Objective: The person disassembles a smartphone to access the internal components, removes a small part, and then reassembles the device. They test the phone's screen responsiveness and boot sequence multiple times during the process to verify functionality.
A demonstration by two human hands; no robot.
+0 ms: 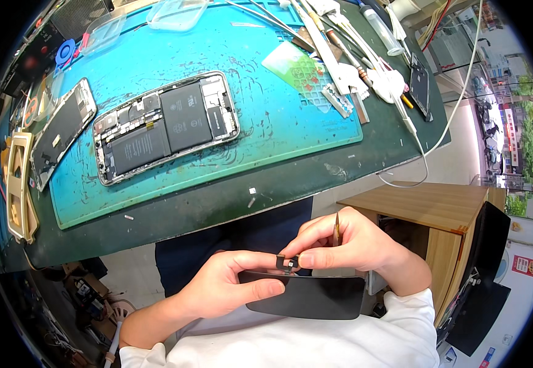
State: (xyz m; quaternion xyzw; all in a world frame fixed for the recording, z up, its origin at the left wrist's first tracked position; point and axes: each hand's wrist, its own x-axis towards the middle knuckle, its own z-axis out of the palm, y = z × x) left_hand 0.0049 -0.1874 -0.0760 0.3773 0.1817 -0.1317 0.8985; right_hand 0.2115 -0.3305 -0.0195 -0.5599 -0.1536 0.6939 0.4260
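In front of my body, my left hand (226, 282) grips a black phone screen (312, 297) by its left end, thumb across the glass. A small black flex cable (280, 262) stands at the screen's upper edge. My right hand (355, 245) is closed, its thumb and index finger pinching that cable. A pointed metal tool, seemingly tweezers (337, 228), is also tucked in my right hand with its tip upward. On the teal mat, away from both hands, lies an opened phone (168, 127) with its black batteries and boards exposed.
The teal work mat (291, 150) covers much of the dark green bench. Another phone panel (64, 132) and a beige frame (19, 184) lie at the left. Tools, a syringe (382, 30) and a white cable (427, 153) crowd the far right. A wooden cabinet (413, 202) stands right.
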